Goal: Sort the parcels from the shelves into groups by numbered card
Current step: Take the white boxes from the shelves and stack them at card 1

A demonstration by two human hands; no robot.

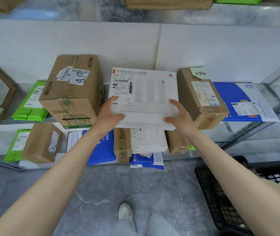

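A flat white router box [146,89] with a shipping label lies on the middle shelf between two brown cartons. My left hand [109,113] grips its near left edge, thumb on top and fingers curled under the front. My right hand [178,114] grips the near right edge the same way. The box's front edge overhangs the shelf. A large taped brown carton [71,92] stands to its left and a smaller brown carton [202,99] with a green note sits to its right.
Green mailers [31,103] lie at the left and a blue mailer [238,101] at the right of this shelf. The lower shelf holds more brown boxes [41,143], blue mailers [101,149] and a white box [147,140]. A black plastic crate [224,198] stands on the grey floor at lower right.
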